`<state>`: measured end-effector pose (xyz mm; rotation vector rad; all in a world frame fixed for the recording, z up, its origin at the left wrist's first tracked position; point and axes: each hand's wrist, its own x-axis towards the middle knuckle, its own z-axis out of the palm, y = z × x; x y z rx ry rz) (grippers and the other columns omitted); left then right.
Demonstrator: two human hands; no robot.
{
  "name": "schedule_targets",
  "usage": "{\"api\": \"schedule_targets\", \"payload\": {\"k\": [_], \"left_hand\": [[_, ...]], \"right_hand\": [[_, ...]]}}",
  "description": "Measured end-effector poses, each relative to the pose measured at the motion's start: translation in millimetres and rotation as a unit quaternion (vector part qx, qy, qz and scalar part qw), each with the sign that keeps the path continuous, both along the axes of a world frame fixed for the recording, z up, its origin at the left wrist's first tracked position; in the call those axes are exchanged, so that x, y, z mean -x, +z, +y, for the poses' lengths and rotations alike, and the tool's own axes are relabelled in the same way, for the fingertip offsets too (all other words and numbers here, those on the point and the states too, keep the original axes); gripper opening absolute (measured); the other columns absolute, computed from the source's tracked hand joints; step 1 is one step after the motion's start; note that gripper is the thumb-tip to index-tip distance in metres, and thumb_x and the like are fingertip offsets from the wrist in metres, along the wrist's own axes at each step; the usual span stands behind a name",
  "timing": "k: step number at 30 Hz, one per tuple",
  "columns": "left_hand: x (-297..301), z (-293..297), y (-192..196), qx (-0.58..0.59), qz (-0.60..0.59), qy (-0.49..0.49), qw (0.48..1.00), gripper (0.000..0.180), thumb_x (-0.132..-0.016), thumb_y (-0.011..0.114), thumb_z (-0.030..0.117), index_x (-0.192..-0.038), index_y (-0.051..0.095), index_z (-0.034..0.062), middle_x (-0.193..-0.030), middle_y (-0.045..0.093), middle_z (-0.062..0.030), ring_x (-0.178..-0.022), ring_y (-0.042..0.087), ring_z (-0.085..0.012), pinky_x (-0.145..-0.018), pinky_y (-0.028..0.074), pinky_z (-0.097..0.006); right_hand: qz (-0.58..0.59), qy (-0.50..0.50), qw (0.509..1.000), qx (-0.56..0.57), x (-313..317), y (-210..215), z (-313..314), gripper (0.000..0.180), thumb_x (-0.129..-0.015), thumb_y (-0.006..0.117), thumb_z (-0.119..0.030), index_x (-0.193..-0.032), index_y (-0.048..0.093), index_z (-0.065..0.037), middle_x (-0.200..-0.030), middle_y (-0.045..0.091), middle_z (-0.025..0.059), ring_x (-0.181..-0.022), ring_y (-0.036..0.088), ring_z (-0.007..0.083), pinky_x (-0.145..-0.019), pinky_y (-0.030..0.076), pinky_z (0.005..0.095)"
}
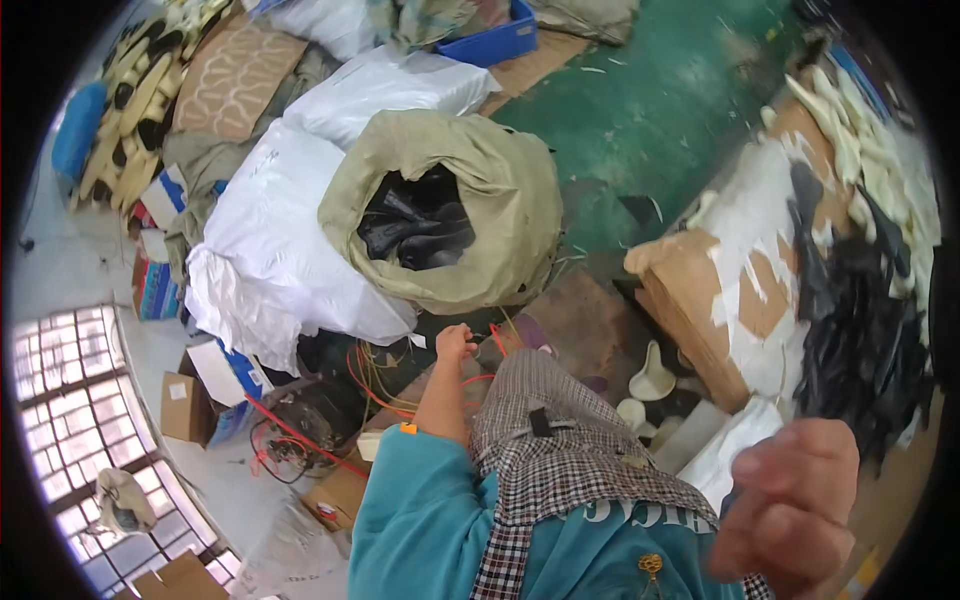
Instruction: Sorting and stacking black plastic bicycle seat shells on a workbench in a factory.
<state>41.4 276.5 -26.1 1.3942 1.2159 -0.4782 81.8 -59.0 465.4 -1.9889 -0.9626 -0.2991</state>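
Note:
A khaki cloth sack stands in front of me with its mouth gathered partly inward. Dark, glossy curved pieces fill it; I cannot tell their exact kind. My left hand is just below the sack's near edge, its fingers curled closed. Thin red and yellowish cords run beside that hand, but whether it grips one does not show. Raised close to the camera at the lower right, my right hand is blurred with its fingers bent in. Anything inside it is hidden.
Stuffed white bags lean against the sack's left side. On the right sits a torn brown carton with black plastic behind it. A blue crate stands at the back. Pale moulded pieces lie near my legs; small boxes line the left.

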Motion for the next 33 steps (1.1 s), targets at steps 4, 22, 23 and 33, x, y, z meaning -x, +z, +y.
{"api": "schedule_targets", "payload": {"k": [4, 22, 23, 33], "left_hand": [[-50.9, 18.1, -1.9, 0.042, -0.071, 0.043, 0.996, 0.018, -0.080, 0.053, 0.020, -0.093, 0.056, 0.0071, -0.081, 0.059, -0.0048, -0.060, 0.059, -0.0173, -0.054, 0.045, -0.028], [-94.1, 87.8, -140.1, -0.166, -0.104, -0.006, 0.981, 0.034, -0.076, 0.061, 0.015, -0.109, 0.058, 0.0055, -0.100, 0.062, -0.0149, -0.093, 0.058, -0.0295, -0.083, 0.043, -0.034], [-83.8, 86.0, -138.8, -0.162, -0.083, -0.015, 0.983, 0.046, -0.075, 0.061, 0.016, -0.118, 0.052, 0.0029, -0.114, 0.056, -0.0221, -0.105, 0.052, -0.0384, -0.090, 0.041, -0.037], [-62.4, 93.9, -127.5, -0.165, -0.107, 0.258, 0.946, 0.066, -0.077, 0.058, 0.008, -0.134, 0.028, -0.0040, -0.133, 0.039, -0.0229, -0.102, 0.054, -0.0227, -0.087, 0.042, -0.032]], "right_hand": [[0.017, -0.166, 0.984, -0.065, -63.0, -70.6, 40.3, 0.030, -0.076, 0.055, 0.003, -0.105, 0.055, -0.003, -0.077, 0.061, 0.0124, -0.066, 0.057, 0.0200, -0.069, 0.047, 0.0314], [0.461, 0.012, 0.885, 0.068, -286.2, -685.0, 368.0, 0.034, -0.071, 0.070, -0.025, -0.090, 0.060, 0.001, -0.076, 0.061, 0.0101, -0.069, 0.059, 0.0215, -0.066, 0.048, 0.0317], [0.492, -0.001, 0.867, 0.080, -294.0, -696.0, 382.2, 0.040, -0.072, 0.069, -0.028, -0.097, 0.059, 0.002, -0.083, 0.062, 0.0120, -0.076, 0.060, 0.0224, -0.070, 0.048, 0.0317], [0.653, -0.031, 0.754, 0.062, -331.6, -758.5, 490.9, 0.086, -0.073, 0.071, -0.031, -0.139, 0.023, 0.000, -0.139, 0.032, 0.0204, -0.125, 0.036, 0.0334, -0.102, 0.031, 0.0419]]}}
